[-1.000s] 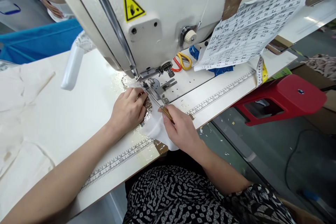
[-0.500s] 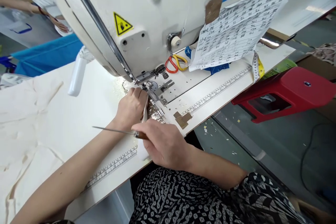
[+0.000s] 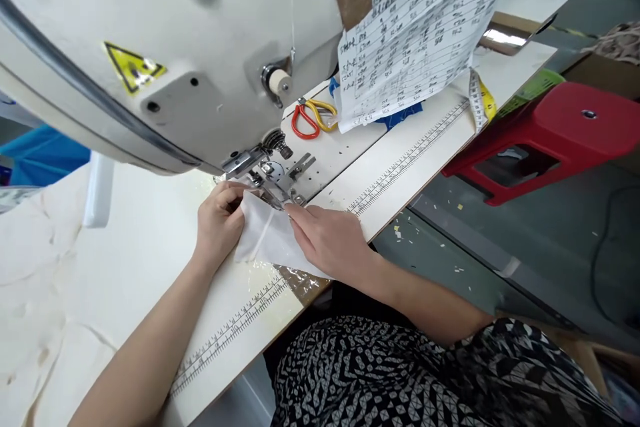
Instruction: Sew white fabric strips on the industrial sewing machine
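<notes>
A piece of white fabric (image 3: 275, 235) with a pale seam line across it lies in front of the sewing machine's presser foot (image 3: 267, 185). On its left edge my left hand (image 3: 220, 219) is closed, thumb and fingers pinching the cloth close to the foot. My right hand (image 3: 333, 240) is closed over the fabric's right side, its fingertips beside the foot's metal guide (image 3: 299, 199). The awl seen earlier does not show now; whether it is still in my right palm is hidden. The sewing machine (image 3: 215, 33) fills the upper left.
Scissors with red and yellow handles (image 3: 306, 121) lie behind the foot. A handwritten sheet (image 3: 415, 47) hangs from the machine, near a tape measure (image 3: 479, 103). Printed rulers (image 3: 230, 327) run along the table's front edge. A red stool (image 3: 545, 140) stands right; pale fabric (image 3: 30, 307) lies left.
My right hand has moved up and forward to the fabric by the foot, and the awl has gone from sight. My left hand has drawn back slightly. The view has come closer to the machine.
</notes>
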{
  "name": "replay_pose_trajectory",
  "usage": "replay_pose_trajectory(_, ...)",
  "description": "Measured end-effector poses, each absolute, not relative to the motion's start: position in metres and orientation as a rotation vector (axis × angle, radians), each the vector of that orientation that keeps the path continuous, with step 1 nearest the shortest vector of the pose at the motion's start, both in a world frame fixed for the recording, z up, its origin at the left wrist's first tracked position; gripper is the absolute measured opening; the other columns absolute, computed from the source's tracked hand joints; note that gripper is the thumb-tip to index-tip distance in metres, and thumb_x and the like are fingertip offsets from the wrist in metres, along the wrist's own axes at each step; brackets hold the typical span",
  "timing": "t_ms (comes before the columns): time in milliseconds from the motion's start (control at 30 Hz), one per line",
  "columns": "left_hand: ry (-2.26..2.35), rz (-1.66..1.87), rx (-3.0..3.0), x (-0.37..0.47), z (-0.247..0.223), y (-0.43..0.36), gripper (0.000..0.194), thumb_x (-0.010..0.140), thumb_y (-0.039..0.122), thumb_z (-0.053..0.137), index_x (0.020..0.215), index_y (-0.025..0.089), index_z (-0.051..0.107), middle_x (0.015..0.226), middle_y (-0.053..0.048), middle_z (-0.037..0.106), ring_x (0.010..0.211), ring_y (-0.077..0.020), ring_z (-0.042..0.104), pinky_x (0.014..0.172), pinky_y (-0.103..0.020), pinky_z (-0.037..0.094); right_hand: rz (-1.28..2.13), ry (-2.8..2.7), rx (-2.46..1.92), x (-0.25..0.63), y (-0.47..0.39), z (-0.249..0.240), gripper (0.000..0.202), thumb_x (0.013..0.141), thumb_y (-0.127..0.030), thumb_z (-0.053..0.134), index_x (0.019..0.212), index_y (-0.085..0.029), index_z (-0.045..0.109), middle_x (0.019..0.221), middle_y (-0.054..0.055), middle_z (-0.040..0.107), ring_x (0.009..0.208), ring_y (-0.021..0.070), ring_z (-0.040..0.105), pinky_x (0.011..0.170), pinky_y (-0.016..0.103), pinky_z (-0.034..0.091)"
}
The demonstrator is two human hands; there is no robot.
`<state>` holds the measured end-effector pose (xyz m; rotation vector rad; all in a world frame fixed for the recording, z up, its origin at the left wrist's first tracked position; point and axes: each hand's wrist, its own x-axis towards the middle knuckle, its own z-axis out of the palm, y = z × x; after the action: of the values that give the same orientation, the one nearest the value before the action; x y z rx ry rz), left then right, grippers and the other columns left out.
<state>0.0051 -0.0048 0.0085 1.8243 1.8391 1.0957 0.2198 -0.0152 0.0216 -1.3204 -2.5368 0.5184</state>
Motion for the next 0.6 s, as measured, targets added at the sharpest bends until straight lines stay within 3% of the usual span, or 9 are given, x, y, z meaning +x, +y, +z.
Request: replay_pose_trajectory(600,1.882,1.073,1.725,0.0077,0.012,-0.0032,0.007,0.075,0.028,0.063,0.073,0.023,0.068,0.087,0.0,0.07,0.085,-0.0158,0.064,0.078,-0.03,0.051,0.501,-2.458,-1.279,0.2124,-0.0096,0.0134,0.032,0.103,-0.022,0.038,0.123,-0.019,0.062,0.09,0.005,0.075,0.072,0.0177,0.067,0.049,0.031,0.027)
